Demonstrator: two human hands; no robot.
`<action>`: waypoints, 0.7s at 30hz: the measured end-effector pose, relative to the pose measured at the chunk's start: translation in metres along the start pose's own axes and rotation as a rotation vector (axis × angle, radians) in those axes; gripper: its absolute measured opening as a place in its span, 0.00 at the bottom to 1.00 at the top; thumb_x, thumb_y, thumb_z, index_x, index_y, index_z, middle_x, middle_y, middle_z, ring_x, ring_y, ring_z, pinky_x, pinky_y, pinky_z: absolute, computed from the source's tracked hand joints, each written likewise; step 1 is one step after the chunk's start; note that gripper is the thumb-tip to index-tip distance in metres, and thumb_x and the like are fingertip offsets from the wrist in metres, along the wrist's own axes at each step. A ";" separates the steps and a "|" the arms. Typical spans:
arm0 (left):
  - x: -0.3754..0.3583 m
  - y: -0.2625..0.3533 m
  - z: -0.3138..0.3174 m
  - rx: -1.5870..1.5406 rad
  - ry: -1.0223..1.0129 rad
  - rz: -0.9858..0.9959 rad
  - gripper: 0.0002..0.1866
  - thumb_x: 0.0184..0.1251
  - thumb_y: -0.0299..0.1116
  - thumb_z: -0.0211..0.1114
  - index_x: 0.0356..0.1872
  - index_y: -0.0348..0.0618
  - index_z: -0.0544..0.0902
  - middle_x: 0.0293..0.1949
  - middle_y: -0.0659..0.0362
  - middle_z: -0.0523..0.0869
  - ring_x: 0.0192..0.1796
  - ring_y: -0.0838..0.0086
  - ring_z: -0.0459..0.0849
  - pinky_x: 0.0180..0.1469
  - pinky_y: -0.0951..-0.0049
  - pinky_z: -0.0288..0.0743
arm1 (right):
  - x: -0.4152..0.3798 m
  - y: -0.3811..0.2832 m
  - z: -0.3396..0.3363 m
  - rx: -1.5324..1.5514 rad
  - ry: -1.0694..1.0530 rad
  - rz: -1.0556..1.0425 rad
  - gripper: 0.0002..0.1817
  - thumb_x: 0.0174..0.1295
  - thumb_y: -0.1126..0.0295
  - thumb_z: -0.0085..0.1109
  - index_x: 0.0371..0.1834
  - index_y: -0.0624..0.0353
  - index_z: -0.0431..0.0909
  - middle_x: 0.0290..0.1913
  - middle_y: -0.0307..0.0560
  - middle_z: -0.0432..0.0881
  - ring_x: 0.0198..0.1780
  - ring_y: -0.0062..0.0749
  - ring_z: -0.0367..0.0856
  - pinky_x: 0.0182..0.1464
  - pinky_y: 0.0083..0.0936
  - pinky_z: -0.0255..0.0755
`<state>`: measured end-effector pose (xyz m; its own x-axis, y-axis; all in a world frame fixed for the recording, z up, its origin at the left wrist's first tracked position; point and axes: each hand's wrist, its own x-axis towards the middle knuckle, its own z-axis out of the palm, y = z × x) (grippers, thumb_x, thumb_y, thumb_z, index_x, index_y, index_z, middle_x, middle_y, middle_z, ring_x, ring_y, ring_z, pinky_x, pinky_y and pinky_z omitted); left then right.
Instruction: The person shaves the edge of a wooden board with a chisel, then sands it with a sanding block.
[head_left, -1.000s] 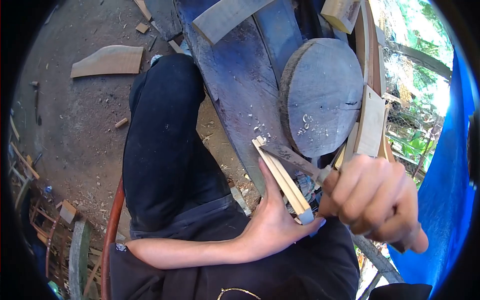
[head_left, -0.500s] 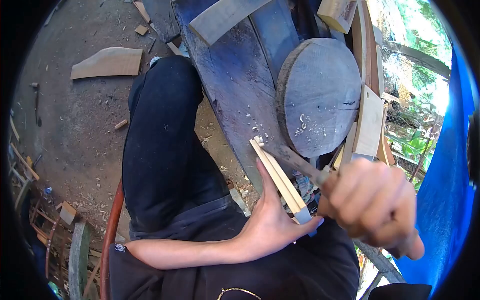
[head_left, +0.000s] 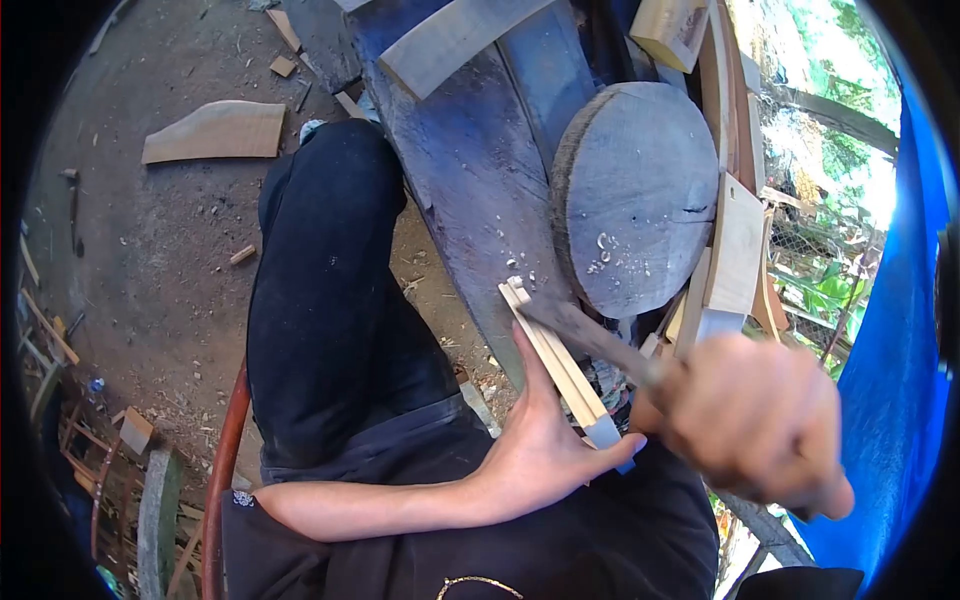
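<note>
Holding a knife (head_left: pixel 585 332) to a grooved wood strip (head_left: pixel 560 365)
Your right grip (head_left: pixel 755 420) curls fully round the knife; your left grip (head_left: pixel 545 440), thumb spread, holds the strip near the round slab (head_left: pixel 640 200); the knife sits by the strip's far end.

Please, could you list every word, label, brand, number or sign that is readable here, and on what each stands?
No text can be read.
Pale patch on the dark sleeve: too small to tell if it holds letters.
Hand tool's blade: blurred, no marking readable.
Grooved wooden strip: no lettering visible.
</note>
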<state>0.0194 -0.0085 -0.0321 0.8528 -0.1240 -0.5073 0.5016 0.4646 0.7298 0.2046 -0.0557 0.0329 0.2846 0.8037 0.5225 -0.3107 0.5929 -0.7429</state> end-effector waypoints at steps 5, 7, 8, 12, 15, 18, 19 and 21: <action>0.001 0.011 -0.001 -0.069 -0.042 -0.072 0.81 0.60 0.43 0.87 0.79 0.19 0.16 0.73 0.27 0.74 0.74 0.42 0.81 0.76 0.57 0.77 | -0.004 0.016 -0.011 -0.050 0.002 0.099 0.38 0.86 0.43 0.47 0.19 0.59 0.70 0.16 0.42 0.65 0.12 0.27 0.61 0.16 0.28 0.47; 0.001 0.001 0.001 0.120 0.075 0.149 0.81 0.60 0.41 0.87 0.79 0.19 0.17 0.68 0.31 0.79 0.69 0.44 0.86 0.72 0.58 0.80 | 0.013 0.015 -0.017 0.055 -0.172 -0.020 0.35 0.86 0.44 0.50 0.23 0.59 0.72 0.17 0.44 0.69 0.13 0.28 0.66 0.15 0.28 0.52; 0.002 -0.004 0.000 0.120 0.092 0.149 0.81 0.60 0.41 0.87 0.79 0.19 0.17 0.68 0.31 0.79 0.69 0.44 0.86 0.72 0.58 0.80 | 0.019 0.016 -0.021 0.175 -0.343 -0.133 0.32 0.85 0.45 0.54 0.27 0.59 0.73 0.19 0.46 0.74 0.14 0.29 0.71 0.15 0.27 0.56; 0.004 0.016 -0.004 -0.096 -0.075 -0.126 0.83 0.59 0.45 0.87 0.79 0.18 0.16 0.75 0.24 0.70 0.77 0.41 0.78 0.79 0.57 0.73 | -0.010 0.023 -0.016 -0.067 -0.068 0.065 0.36 0.85 0.40 0.49 0.19 0.52 0.71 0.17 0.40 0.69 0.12 0.26 0.64 0.15 0.29 0.48; -0.001 0.005 0.000 0.080 0.032 0.032 0.83 0.59 0.45 0.88 0.79 0.17 0.16 0.75 0.25 0.69 0.76 0.42 0.78 0.79 0.58 0.73 | 0.007 0.002 -0.027 0.094 -0.290 -0.104 0.31 0.83 0.42 0.56 0.30 0.60 0.75 0.20 0.46 0.76 0.14 0.27 0.72 0.14 0.26 0.61; -0.001 0.011 -0.002 -0.071 -0.018 -0.128 0.83 0.59 0.46 0.88 0.79 0.17 0.16 0.76 0.24 0.68 0.77 0.41 0.78 0.79 0.58 0.73 | -0.016 0.026 -0.013 0.011 0.079 0.071 0.40 0.83 0.36 0.52 0.20 0.60 0.72 0.16 0.41 0.68 0.12 0.26 0.62 0.15 0.30 0.47; 0.003 0.014 -0.002 -0.120 -0.046 -0.107 0.83 0.59 0.46 0.88 0.79 0.17 0.16 0.76 0.24 0.69 0.77 0.41 0.78 0.78 0.59 0.74 | -0.012 0.022 -0.015 -0.018 0.045 0.065 0.40 0.83 0.36 0.52 0.20 0.61 0.72 0.16 0.42 0.70 0.12 0.26 0.63 0.15 0.30 0.49; 0.002 0.012 0.002 -0.059 -0.017 -0.075 0.83 0.59 0.46 0.87 0.79 0.18 0.16 0.74 0.26 0.71 0.75 0.42 0.79 0.77 0.59 0.75 | -0.008 0.015 -0.018 -0.012 0.001 0.080 0.40 0.83 0.36 0.52 0.20 0.61 0.72 0.17 0.43 0.70 0.12 0.27 0.64 0.15 0.29 0.50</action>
<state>0.0274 -0.0054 -0.0235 0.8160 -0.1752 -0.5509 0.5549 0.5041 0.6617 0.2135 -0.0545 0.0100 0.2598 0.8485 0.4610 -0.3212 0.5262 -0.7874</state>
